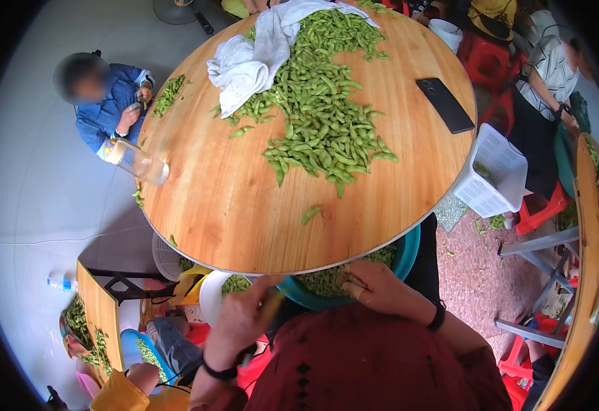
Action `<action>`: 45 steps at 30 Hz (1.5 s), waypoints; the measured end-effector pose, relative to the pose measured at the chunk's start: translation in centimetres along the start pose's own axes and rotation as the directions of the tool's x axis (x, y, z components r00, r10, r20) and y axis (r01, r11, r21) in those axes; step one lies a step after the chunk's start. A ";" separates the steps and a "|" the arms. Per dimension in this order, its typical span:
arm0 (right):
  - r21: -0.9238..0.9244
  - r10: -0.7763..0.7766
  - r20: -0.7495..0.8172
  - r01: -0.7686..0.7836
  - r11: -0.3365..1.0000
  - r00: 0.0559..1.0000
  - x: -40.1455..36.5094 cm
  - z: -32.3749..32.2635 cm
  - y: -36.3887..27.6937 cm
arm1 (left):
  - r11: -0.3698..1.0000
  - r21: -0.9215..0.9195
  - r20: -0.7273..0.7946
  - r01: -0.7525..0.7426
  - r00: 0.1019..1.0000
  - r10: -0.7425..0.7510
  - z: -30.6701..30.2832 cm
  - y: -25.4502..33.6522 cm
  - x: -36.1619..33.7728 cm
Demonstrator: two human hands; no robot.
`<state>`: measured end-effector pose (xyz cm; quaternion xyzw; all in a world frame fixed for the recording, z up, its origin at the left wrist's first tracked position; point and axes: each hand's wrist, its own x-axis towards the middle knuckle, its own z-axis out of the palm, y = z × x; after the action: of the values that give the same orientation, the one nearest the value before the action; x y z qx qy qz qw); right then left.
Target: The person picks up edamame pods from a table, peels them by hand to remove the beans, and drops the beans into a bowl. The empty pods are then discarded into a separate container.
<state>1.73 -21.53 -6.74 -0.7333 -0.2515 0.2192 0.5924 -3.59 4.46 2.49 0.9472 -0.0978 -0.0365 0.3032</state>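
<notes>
My left hand [241, 315] is below the table's near edge, beside a white tub [212, 296] with shelled green beans in it. Motion smears its fingers, and a yellowish-brown blur shows at their tips. Over the teal basin [410, 252], partly under the tabletop, my right hand [385, 291] has its fingers curled together; what they pinch I cannot tell. Shelled beans [323, 282] cover the basin's bottom. On the round wooden table [231, 205] lies a long heap of green soybean pods [327, 116], with one loose pod [310, 214] nearer to me.
A white towel [245, 68] lies against the heap. A black phone [444, 105] rests at the right, a clear bottle [142, 163] at the left edge. A person in blue [111, 103] holds something beyond it. White basket [494, 171] and red stools [542, 209] stand at the right.
</notes>
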 end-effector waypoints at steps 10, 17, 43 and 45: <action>-0.243 0.085 -0.029 -0.090 0.966 0.996 -1.0 -0.3 -0.6 | 0.939 0.229 -0.279 -0.257 0.907 0.316 3.9 -0.4 11.0; -0.011 0.113 -0.014 -0.113 0.994 0.994 -1.5 -1.9 -3.9 | 0.964 -0.140 -0.201 -0.226 0.960 0.195 5.4 0.2 11.0; 0.510 0.139 -0.019 -0.110 0.853 0.990 1.1 -0.1 -5.0 | 0.895 -0.312 -0.266 -0.319 0.934 0.240 5.4 2.5 5.0; 0.498 0.097 -0.005 -0.081 0.863 0.995 1.1 -0.2 -4.9 | 0.864 -0.389 -0.248 -0.319 0.940 0.235 5.7 2.2 4.5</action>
<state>2.20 -20.16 -1.88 -0.5700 -0.1437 0.2927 0.7542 -0.25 -1.46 -0.86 0.8335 -0.1932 0.0788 0.5116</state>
